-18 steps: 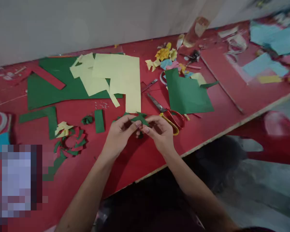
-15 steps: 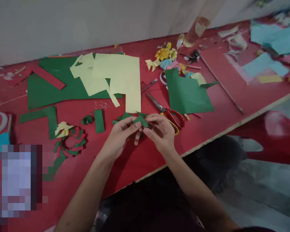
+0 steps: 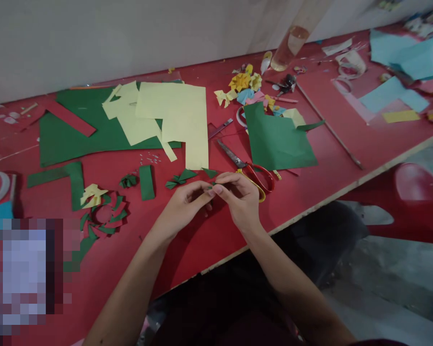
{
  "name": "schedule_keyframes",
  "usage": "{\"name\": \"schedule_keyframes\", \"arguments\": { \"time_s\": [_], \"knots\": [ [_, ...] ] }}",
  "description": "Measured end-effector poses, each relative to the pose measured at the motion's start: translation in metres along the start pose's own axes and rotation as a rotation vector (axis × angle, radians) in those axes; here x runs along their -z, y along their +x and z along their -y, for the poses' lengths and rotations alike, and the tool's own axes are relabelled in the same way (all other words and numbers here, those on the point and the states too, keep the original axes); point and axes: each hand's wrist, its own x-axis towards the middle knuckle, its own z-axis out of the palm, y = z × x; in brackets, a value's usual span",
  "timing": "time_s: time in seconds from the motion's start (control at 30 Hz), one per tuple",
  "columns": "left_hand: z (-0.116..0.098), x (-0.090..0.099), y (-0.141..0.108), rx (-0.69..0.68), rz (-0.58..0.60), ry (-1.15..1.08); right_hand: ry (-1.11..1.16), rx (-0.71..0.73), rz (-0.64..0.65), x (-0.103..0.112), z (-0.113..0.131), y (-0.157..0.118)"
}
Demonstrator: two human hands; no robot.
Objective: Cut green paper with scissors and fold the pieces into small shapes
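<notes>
We get a dim, greyish view and cannot tell the light's source. Shadow darkens the red tabletop just below the left hand and right hand; between their fingertips, we find the green paper too small to read. Far beyond them to the right, scraps blur; to their lower left, coarse pixel blocks mask a patch.

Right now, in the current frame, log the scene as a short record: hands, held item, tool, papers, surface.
Hands: left hand and right hand, meeting in a pinch
Held item: green paper piece, mostly hidden
Tool: scissors, lying just beyond the right hand
Papers: red-and-green paper ring to the left; pale yellow sheets beyond the hands
Surface: red table
</notes>
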Motion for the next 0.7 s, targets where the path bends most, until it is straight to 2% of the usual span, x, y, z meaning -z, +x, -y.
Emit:
{"name": "schedule_keyframes", "arguments": {
  "time_s": [0.1,0.3,0.5,0.7],
  "knots": [
    [0.003,-0.002,0.002,-0.142,-0.114,0.182,-0.017,-0.024,-0.079,0.000,-0.002,0.001],
    [0.007,-0.007,0.001,-0.377,-0.207,0.357,-0.058,-0.066,-0.150,-0.001,0.001,0.002],
    [0.009,-0.008,0.002,-0.368,-0.287,0.190,-0.120,-0.080,-0.126,-0.005,0.009,0.002],
    [0.005,-0.006,0.000,-0.382,-0.363,0.278,-0.169,-0.131,-0.034,-0.003,0.011,0.001]
  ]
}}
